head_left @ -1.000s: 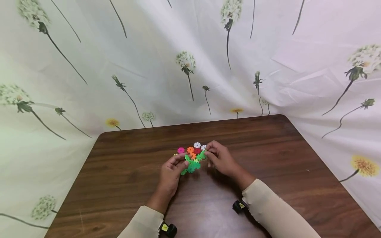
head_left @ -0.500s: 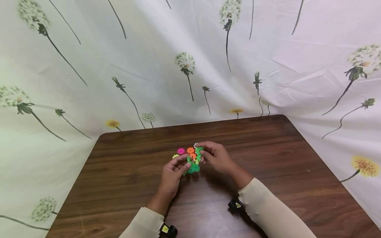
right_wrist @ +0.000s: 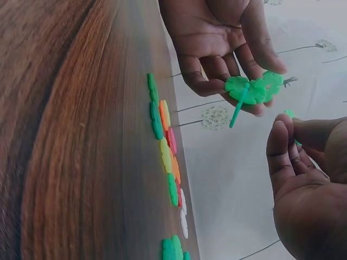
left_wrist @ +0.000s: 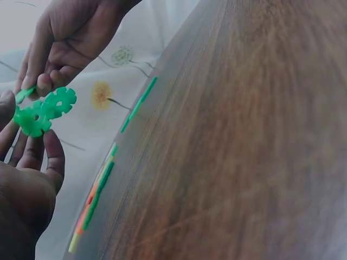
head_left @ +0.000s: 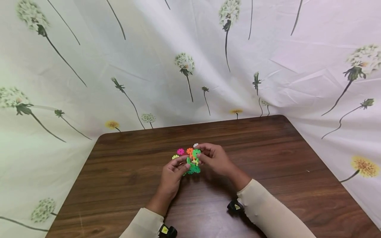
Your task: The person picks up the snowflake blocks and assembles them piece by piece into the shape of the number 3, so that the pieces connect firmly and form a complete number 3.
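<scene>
In the head view my left hand (head_left: 171, 178) and right hand (head_left: 218, 160) are close together above the table. The left thumb and fingers pinch a cluster of joined green notched discs (right_wrist: 246, 92); one disc in it stands crosswise to the others. My right hand pinches a single green notched disc (head_left: 196, 152) by its edge, mostly covered by the fingers in the right wrist view. This disc is close to the cluster, which the left wrist view shows too (left_wrist: 35, 118). Beneath the hands, more green discs (head_left: 194, 169) lie on the tabletop.
The brown wooden table (head_left: 125, 172) carries more flat notched discs beyond the hands: a pink disc (head_left: 180, 151), an orange disc (head_left: 190, 151), a yellow disc (head_left: 175, 157) and a white disc (head_left: 195, 145). A flower-printed cloth (head_left: 148, 66) hangs behind the table.
My right hand has moved left toward the left hand, bringing the single green disc with it and turning it to face the head camera. The left hand has hardly moved.
</scene>
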